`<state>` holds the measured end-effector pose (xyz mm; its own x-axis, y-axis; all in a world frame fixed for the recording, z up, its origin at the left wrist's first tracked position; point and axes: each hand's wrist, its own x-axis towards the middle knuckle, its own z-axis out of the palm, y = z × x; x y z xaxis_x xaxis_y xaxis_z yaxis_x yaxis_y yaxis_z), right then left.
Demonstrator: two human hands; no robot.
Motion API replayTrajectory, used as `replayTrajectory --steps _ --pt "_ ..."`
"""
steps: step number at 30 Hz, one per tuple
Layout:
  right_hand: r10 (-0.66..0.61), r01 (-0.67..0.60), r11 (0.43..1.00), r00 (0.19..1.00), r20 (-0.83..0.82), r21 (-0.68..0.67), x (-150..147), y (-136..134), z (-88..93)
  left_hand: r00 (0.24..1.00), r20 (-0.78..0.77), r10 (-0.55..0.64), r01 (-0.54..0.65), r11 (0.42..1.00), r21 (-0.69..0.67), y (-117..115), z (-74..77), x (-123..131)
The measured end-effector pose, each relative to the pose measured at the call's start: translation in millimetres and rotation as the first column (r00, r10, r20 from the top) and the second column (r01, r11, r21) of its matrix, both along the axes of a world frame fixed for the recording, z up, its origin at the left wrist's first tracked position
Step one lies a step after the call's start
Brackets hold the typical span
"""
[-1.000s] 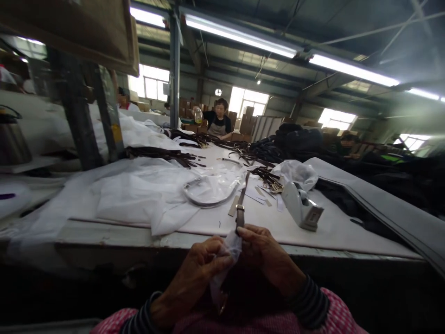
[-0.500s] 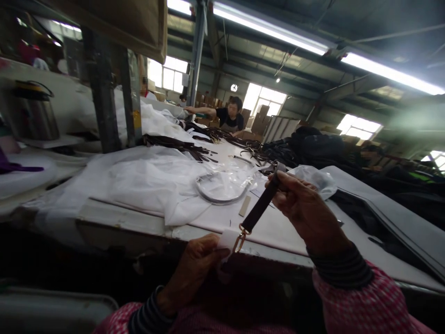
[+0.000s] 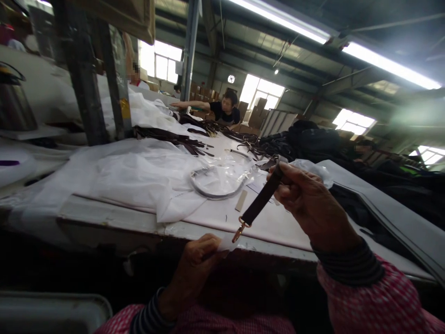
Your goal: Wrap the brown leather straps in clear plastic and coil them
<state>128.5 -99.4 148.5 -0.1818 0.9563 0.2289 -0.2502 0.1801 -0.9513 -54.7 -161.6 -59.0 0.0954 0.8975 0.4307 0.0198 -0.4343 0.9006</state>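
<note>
A dark brown strap hangs slantwise from my right hand, whose fingers pinch its upper end. At the lower end of the strap is a gold-coloured metal clasp on a ring. My left hand is closed on a small white piece of thin sheet, which lies right beside the clasp's tip; whether the two touch I cannot tell. Beyond my hands, a bagged strap loop in clear plastic rests on the white table, with a small beige strip near it.
Bunches of dark straps and white plastic sheeting cover the table's left and far parts. Dark goods are heaped at the right. A co-worker leans over the far end. Metal posts stand at the left.
The clasp has turned from showing its wide side to showing its narrow side. The white piece in my left hand has tilted flatter. The view has shifted slightly.
</note>
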Motion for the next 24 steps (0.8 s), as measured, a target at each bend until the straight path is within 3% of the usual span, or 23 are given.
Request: replayTrajectory --steps 16,24 --pt "-0.016 0.016 1.0 1.0 -0.008 0.027 6.1 -3.9 -6.2 0.992 -0.082 0.098 -0.09 0.991 0.099 -0.7 -2.5 6.6" --pt "-0.019 0.02 0.999 1.0 -0.025 0.03 6.7 -4.4 -5.7 0.986 -0.09 0.142 -0.13 0.984 0.123 -1.3 3.8 8.3"
